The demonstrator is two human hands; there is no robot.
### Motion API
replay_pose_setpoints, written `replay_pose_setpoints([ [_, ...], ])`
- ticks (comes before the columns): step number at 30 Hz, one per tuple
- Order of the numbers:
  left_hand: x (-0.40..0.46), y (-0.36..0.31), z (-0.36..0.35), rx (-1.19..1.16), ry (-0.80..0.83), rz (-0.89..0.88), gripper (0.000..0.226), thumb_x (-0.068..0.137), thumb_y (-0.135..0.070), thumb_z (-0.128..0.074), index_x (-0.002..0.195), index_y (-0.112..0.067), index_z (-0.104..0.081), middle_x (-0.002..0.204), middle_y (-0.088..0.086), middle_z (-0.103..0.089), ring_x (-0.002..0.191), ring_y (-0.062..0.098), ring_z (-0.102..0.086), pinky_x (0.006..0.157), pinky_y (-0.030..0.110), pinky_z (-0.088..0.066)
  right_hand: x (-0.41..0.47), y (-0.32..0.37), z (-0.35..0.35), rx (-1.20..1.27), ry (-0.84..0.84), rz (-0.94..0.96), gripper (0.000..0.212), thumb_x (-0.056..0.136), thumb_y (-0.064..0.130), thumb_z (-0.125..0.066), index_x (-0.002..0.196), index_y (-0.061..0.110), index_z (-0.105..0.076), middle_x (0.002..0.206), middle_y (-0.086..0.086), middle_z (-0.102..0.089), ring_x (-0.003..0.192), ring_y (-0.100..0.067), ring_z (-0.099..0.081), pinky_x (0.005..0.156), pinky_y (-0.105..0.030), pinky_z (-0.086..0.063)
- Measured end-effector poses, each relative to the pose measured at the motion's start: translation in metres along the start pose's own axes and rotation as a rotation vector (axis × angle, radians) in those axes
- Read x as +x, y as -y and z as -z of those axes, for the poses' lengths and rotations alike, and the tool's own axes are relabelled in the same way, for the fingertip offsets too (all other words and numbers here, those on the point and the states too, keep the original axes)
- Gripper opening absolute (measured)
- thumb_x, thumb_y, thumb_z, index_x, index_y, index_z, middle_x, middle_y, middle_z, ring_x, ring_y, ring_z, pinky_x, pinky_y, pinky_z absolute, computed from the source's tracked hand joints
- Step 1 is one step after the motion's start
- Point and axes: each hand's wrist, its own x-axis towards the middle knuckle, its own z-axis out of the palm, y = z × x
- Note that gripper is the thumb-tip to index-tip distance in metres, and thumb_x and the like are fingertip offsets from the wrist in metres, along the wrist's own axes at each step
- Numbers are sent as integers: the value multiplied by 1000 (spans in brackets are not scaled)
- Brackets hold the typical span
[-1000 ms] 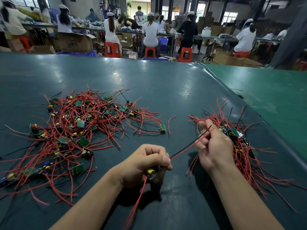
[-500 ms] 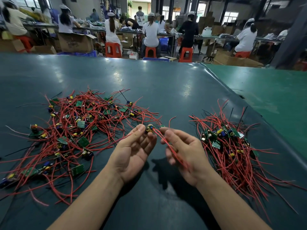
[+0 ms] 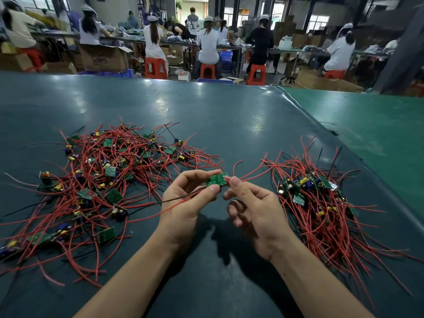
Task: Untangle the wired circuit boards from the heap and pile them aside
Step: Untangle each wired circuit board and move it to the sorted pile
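Green board (image 3: 216, 180) aloft; tangled heap (image 3: 101, 177) left; pile (image 3: 321, 203) right

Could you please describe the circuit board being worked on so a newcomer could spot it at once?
On the dark table, between two heaps of red wires, both hands meet. The left hand and right hand pinch one small green circuit board, the only one lifted off the table.

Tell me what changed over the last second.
Both hands rose from near the table edge to mid-table. The left hand now pinches the green board; the right hand let go of stretched wires and pinches beside it. Tangled heap and sorted pile stayed put.
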Motion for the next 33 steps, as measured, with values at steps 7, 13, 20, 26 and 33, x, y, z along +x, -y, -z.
replay_pose_setpoints([
  [7,-11,6,-10,304,51,-189,28,74,18,-71,89,-1,-58,97,5,-76,89,17,-73,79,21,-54,3,1,3,-72,-164,76,31,89,17,-67,59,15,-72,54,0,-57,39,-6,-43,34,-15,-31],
  [13,-6,0,0,171,32,-142,30,69,5,-74,82,-8,-51,91,10,-76,77,17,-71,72,22,-54,14,22,26,32,-382,148,20,92,15,-64,74,8,-72,53,6,-54,38,-1,-39,33,-13,-27],
  [20,3,-4,11,55,-66,-134,27,67,0,-72,82,-13,-54,91,8,-75,79,18,-70,75,26,-55,3,13,19,-72,-122,-90,43,72,46,-67,90,7,-72,60,2,-62,38,-4,-45,32,-14,-30],
  [26,-9,3,1,345,151,-142,31,73,21,-69,83,0,-48,81,-7,-75,72,-1,-67,68,11,-49,3,4,10,-93,-52,-120,20,71,33,-72,71,13,-77,53,2,-53,37,-4,-39,31,-14,-27],
  [33,-8,-2,4,278,86,-128,31,66,2,-76,78,-7,-48,89,10,-76,77,19,-73,72,24,-55,11,19,25,-24,-264,50,21,89,20,-67,74,10,-77,52,6,-49,36,-2,-35,32,-13,-24],
])
